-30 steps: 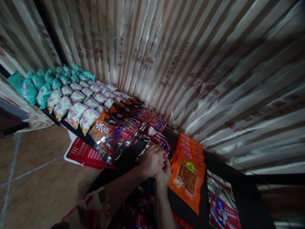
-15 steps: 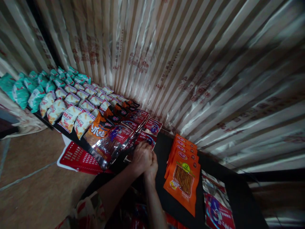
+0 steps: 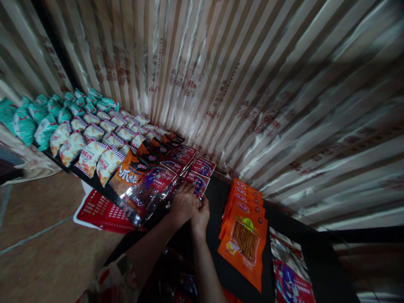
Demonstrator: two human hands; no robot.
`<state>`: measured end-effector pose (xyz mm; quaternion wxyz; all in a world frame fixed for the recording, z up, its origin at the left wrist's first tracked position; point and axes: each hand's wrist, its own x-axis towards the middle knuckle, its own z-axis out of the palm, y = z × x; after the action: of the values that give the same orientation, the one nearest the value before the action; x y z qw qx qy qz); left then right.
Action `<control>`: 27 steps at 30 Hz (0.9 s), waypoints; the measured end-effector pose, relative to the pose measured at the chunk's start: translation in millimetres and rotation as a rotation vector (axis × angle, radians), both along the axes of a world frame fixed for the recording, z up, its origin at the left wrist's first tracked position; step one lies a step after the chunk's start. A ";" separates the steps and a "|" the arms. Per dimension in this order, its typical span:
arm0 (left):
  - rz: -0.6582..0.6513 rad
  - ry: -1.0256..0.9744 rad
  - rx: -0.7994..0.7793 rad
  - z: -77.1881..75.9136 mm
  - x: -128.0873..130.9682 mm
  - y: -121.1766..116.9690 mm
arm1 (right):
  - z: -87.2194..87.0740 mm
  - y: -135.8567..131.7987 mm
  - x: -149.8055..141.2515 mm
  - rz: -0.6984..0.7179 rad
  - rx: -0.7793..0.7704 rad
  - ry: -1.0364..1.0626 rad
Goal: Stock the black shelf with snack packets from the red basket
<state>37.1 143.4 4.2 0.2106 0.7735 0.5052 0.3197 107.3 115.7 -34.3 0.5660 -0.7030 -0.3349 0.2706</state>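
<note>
Orange pouches (image 3: 244,235) and foil packs (image 3: 159,179) flanked left hand (image 3: 184,205) and right hand (image 3: 200,215) at a red packet (image 3: 199,181), both grips unclear

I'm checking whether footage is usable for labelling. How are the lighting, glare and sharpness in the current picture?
Head view: dim overall, darkest at bottom centre; head view: bright glints on the front red packet's foil edge, pale sheen on the curtain; head view: small print on the orange packets looks soft, while the left hand and right hand keep readable outlines.
</note>
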 end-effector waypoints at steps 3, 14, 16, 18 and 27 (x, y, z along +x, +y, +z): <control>-0.010 0.013 0.000 -1.8 -2.2 3.5 | 3.1 1.5 0.0 0.007 -0.047 -0.015; -0.012 0.118 -0.058 -17.9 -0.3 13.8 | 9.6 1.4 0.4 -0.018 -0.169 -0.236; -0.012 0.117 -0.063 -19.1 0.5 15.3 | 10.1 0.1 -0.6 -0.012 -0.167 -0.252; -0.014 0.124 -0.068 -19.8 1.7 16.5 | 9.8 -0.7 -1.1 -0.007 -0.172 -0.268; -0.023 0.191 -0.082 -23.7 4.5 15.6 | 3.5 -8.9 5.3 -0.045 -0.190 -0.590</control>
<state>41.6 159.1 -19.4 0.1967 0.7968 0.5268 0.2213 112.7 106.9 -30.8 0.3821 -0.8082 -0.4421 0.0725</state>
